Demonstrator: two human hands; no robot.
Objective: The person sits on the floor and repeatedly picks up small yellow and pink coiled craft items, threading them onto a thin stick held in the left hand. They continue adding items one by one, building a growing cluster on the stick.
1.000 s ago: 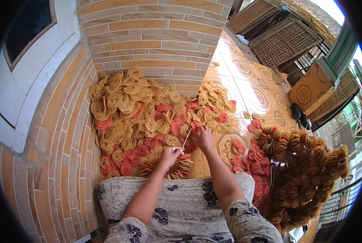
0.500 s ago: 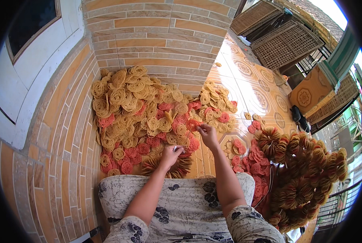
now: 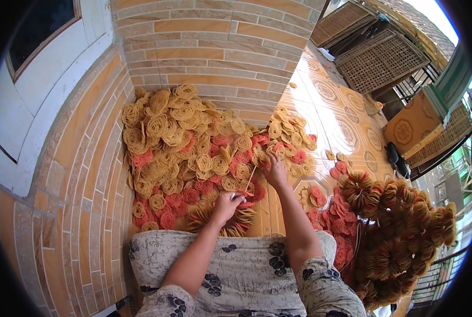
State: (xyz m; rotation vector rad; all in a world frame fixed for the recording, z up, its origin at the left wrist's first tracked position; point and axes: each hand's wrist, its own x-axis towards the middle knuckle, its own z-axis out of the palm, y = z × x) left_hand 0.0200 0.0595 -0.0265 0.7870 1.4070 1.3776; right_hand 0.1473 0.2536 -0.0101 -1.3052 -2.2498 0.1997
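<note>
My left hand (image 3: pixel 227 205) is closed in a pinch, with a thin pale stick or cord (image 3: pixel 251 179) rising from it to the upper right. A red lacy disc (image 3: pixel 248 197) sits against its fingertips, around the lower part of that stick as far as I can tell. Farther up, my right hand (image 3: pixel 276 173) reaches over yellow lacy discs (image 3: pixel 260 154), thumb and forefinger apart; its other fingers are partly hidden. A ring of bundled discs (image 3: pixel 241 224) lies just below my left hand, partly covered by it.
A large heap of yellow and red lacy discs (image 3: pixel 164 137) fills the wall corner. Loose red discs (image 3: pixel 341 216) lie on the right, beside big strung bundles (image 3: pixel 405 238). Woven panels (image 3: pixel 381 61) and dark shoes (image 3: pixel 397 158) are farther off on the tiled floor (image 3: pixel 347 113).
The red disc has left my right hand and is now down by my left fingertips. My right hand has moved slightly up and right, onto the yellow discs. The view has shifted a little.
</note>
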